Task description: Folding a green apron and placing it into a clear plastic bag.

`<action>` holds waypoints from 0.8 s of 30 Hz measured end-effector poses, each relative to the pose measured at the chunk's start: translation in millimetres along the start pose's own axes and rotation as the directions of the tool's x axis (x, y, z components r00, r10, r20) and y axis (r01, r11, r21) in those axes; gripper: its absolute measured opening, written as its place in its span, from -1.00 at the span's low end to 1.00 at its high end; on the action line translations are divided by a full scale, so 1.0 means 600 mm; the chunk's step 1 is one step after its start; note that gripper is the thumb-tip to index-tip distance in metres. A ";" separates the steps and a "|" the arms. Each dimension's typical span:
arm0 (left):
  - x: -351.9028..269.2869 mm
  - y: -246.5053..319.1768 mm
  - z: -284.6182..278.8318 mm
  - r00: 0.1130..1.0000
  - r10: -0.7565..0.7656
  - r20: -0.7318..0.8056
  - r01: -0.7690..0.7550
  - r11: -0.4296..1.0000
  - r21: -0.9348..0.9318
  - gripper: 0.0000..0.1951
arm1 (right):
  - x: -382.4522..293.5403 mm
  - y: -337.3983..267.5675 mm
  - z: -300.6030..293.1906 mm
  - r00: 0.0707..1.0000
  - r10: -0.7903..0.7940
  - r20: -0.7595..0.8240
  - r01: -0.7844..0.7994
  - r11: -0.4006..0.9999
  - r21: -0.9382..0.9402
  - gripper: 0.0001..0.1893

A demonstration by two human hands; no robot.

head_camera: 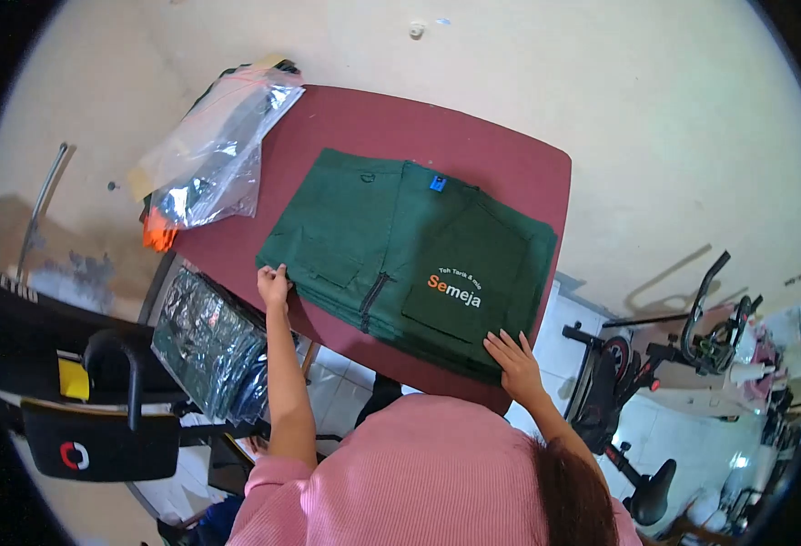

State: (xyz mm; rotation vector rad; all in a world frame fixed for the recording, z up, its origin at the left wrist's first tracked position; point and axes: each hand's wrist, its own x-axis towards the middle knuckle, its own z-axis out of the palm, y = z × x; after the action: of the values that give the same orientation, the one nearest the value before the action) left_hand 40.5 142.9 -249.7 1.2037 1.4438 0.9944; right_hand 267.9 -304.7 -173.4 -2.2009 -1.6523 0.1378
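Note:
A stack of folded dark green garments [346, 225], probably vests, lies on a maroon tabletop [441, 123]. The top one has pockets, a dark zipper [376, 293], a blue neck label [438, 183] and a darker panel [482, 273] bearing printed writing. My left hand [274, 285] pinches the stack's near left corner between thumb and fingers; how many layers it grips I cannot tell. Flat on the near right part of the top garment rests my right hand [515, 362], its fingers spread and holding nothing.
Clear plastic bags [230, 143] with an orange item [159, 232] lie at the table's far left. Below its left edge sits a plastic-wrapped pile of dark green items [213, 341]. Exercise equipment [110, 437] stands left; an exercise bike [605, 396] stands right. A wall [612, 89] runs behind.

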 end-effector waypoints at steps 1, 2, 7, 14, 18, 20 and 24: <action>-0.002 -0.001 0.001 0.999 0.037 -0.011 -0.037 0.999 0.005 -0.76 | -0.002 0.003 -0.002 1.000 -0.015 0.000 0.015 1.000 0.000 -0.39; -0.002 0.000 0.004 0.999 0.033 -0.023 -0.033 0.999 -0.001 -0.76 | -0.002 0.005 -0.002 1.000 -0.015 -0.002 0.015 1.000 0.011 -0.39; -0.008 0.009 -0.002 0.998 -0.039 0.050 0.040 0.999 -0.028 -0.74 | 0.003 0.002 -0.002 0.999 0.008 0.042 -0.010 0.999 0.050 -0.37; 0.020 0.039 -0.036 0.952 -0.171 0.252 0.194 0.979 -0.069 -0.78 | 0.051 0.001 -0.082 0.783 0.298 0.546 -0.487 0.841 0.238 -0.42; 0.028 0.044 -0.044 0.961 -0.074 0.267 0.069 0.997 0.031 -0.77 | 0.130 -0.061 -0.053 0.922 0.353 0.158 -0.382 0.896 0.225 -0.63; 0.028 0.049 -0.046 0.959 0.239 0.149 -0.268 0.937 0.222 -0.75 | 0.192 -0.099 -0.020 0.969 0.246 -0.019 -0.226 0.919 0.323 -0.72; 0.028 0.059 -0.056 0.858 0.474 0.197 -0.499 0.683 0.533 -0.55 | 0.307 -0.188 0.057 0.993 0.067 -0.102 -0.047 0.981 0.188 -0.71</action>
State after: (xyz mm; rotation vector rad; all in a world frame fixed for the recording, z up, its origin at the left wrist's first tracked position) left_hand 13.9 165.8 -211.9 2.1323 1.4617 0.8851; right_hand 211.2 -96.8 -137.4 -2.0791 -1.4576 0.1776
